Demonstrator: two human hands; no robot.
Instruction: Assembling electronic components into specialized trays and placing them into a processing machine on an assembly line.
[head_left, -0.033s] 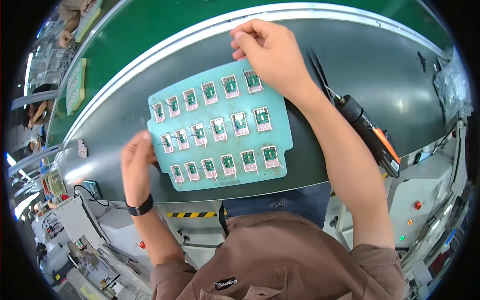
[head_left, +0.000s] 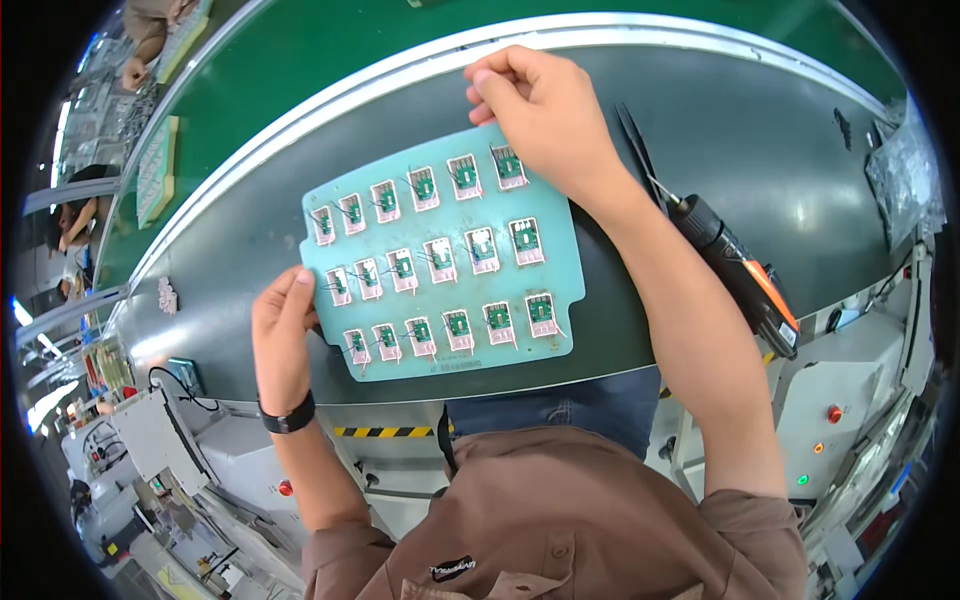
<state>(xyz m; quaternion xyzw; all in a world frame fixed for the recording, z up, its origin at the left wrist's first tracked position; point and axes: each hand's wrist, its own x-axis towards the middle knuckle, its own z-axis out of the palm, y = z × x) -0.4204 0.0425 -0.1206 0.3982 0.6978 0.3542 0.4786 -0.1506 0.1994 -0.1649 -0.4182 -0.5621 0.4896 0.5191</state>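
A pale turquoise tray [head_left: 400,235] lies on the dark bench mat in front of me, slightly tilted in view. Three rows of small white housings fill its slots, each with a green circuit board [head_left: 526,240] and thin wires. My left hand [head_left: 283,330] has thumb and fingers closed at the tray's left edge. Over the far right corner is my right hand [head_left: 545,110], its fingers curled and thumb bent in. Whatever its fingertips may hold is too small to make out. The right hand partly covers the last housing in the far row.
An electric screwdriver [head_left: 735,265], black and orange, lies right of my right forearm beside black tweezers [head_left: 635,140]. Clear plastic bags [head_left: 905,170] sit at the far right. A metal rail [head_left: 400,75] borders the green surface beyond. Another person's hand [head_left: 135,72] shows at upper left.
My left hand has moved slightly right, its thumb now against the tray's edge. The right hand keeps nearly the same pose. The whole view has shifted a little.
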